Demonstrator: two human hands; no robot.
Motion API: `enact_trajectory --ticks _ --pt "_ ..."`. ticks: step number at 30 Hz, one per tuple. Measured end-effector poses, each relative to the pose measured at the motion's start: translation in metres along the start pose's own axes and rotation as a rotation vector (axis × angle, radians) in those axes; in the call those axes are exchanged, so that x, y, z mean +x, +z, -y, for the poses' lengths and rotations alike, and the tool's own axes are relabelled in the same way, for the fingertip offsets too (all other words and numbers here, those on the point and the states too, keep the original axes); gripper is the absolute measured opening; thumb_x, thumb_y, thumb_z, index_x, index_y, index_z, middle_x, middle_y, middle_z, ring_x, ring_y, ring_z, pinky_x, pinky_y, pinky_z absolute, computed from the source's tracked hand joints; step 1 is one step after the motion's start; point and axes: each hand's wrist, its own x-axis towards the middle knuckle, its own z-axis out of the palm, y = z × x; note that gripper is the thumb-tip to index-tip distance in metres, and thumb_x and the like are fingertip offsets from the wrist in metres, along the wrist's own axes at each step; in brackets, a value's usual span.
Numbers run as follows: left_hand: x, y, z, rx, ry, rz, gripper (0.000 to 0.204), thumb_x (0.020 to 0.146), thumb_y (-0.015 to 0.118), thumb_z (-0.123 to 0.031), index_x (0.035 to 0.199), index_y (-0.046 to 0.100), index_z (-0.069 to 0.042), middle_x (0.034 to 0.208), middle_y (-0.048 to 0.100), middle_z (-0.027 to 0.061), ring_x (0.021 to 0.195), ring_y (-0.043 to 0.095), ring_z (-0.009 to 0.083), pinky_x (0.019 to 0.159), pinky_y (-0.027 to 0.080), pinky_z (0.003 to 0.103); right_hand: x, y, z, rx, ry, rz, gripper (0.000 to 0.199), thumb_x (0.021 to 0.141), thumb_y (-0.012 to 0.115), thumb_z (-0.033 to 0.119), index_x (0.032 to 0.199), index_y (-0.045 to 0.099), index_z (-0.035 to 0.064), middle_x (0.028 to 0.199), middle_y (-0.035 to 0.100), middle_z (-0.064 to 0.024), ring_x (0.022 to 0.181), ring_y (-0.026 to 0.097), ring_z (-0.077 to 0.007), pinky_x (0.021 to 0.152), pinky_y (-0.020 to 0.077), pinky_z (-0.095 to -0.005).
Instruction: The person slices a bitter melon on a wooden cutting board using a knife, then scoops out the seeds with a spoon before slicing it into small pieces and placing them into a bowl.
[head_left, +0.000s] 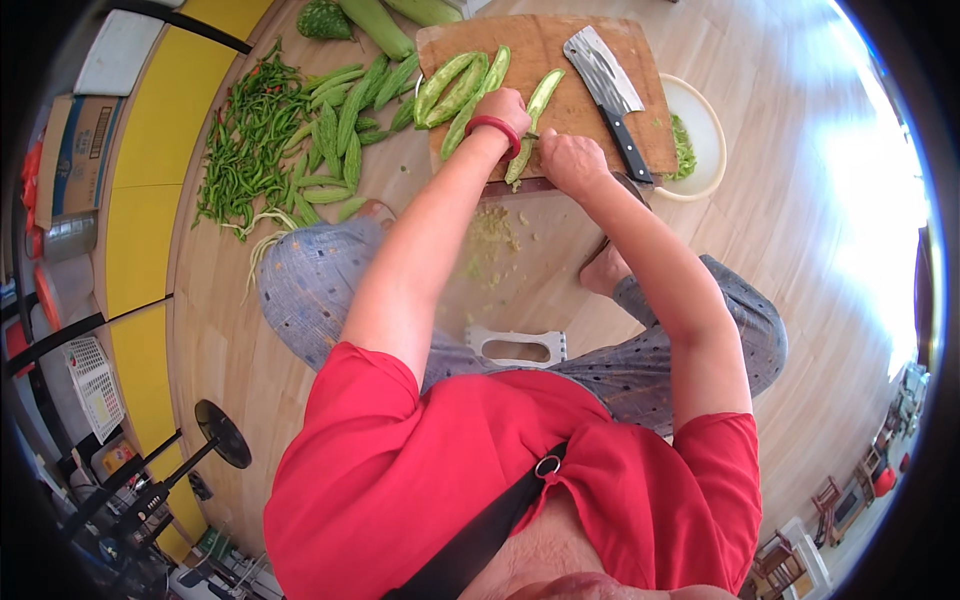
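Note:
Both my hands are over a wooden cutting board (pixel 510 35). My left hand (pixel 503 110) is closed, its fingers curled at the edge of a halved, hollowed bitter melon (pixel 543 95) that slants toward me. My right hand (pixel 573 162) is closed just right of that half. A small dark thing shows between the hands; its shape is mostly hidden. Other bitter melon halves (pixel 440 92) lie left of my left hand. A cleaver (pixel 622 130) with a black handle rests on the board's right side, away from both hands.
Whole bitter melons (pixel 352 115) and a heap of green chillies (pixel 255 140) lie on the floor at left. Larger green gourds (pixel 378 25) lie behind. A pale bowl (pixel 708 130) with green slices stands right of the board. Scraps (pixel 495 230) litter the floor before a white stool (pixel 515 333).

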Motion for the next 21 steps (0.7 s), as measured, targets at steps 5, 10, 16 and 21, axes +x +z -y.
enact_trajectory --ticks 5,10,16,21 --pt "0.000 -0.002 0.000 -0.020 -0.017 0.018 0.015 0.066 0.061 -0.016 0.077 0.068 -0.008 0.081 0.065 0.0146 0.078 0.062 0.0290 0.072 0.049 0.036 -0.008 0.003 0.002 -0.011 -0.039 0.016 0.015 0.082 0.043 0.013 0.082 0.053 0.0024 0.071 0.064 -0.0172 0.070 0.065 -0.0298 0.060 0.0521 -0.0382" --pt "0.003 0.001 0.000 -0.015 -0.032 0.002 0.016 0.065 0.062 -0.017 0.077 0.067 -0.008 0.080 0.065 0.0139 0.077 0.062 0.0280 0.071 0.049 0.036 -0.019 0.011 0.006 0.051 -0.046 0.015 0.015 0.082 0.042 0.013 0.080 0.052 0.0020 0.070 0.063 -0.0183 0.069 0.065 -0.0310 0.060 0.0519 -0.0394" --pt "0.001 0.003 0.001 -0.031 -0.040 -0.002 0.015 0.065 0.062 -0.015 0.077 0.066 -0.007 0.080 0.065 0.0147 0.077 0.062 0.0288 0.071 0.049 0.036 -0.034 0.007 0.011 0.060 -0.139 0.121 0.017 0.083 0.040 0.014 0.082 0.051 0.0012 0.071 0.062 -0.0197 0.071 0.064 -0.0336 0.063 0.0508 -0.0422" --pt "0.005 0.000 -0.001 -0.064 -0.008 -0.039 0.015 0.067 0.065 -0.017 0.076 0.066 -0.005 0.080 0.064 0.0150 0.077 0.062 0.0278 0.071 0.048 0.035 -0.039 0.014 0.008 0.262 -0.025 -0.045 0.018 0.083 0.039 0.014 0.078 0.051 0.0018 0.069 0.061 -0.0209 0.067 0.062 -0.0361 0.063 0.0498 -0.0447"
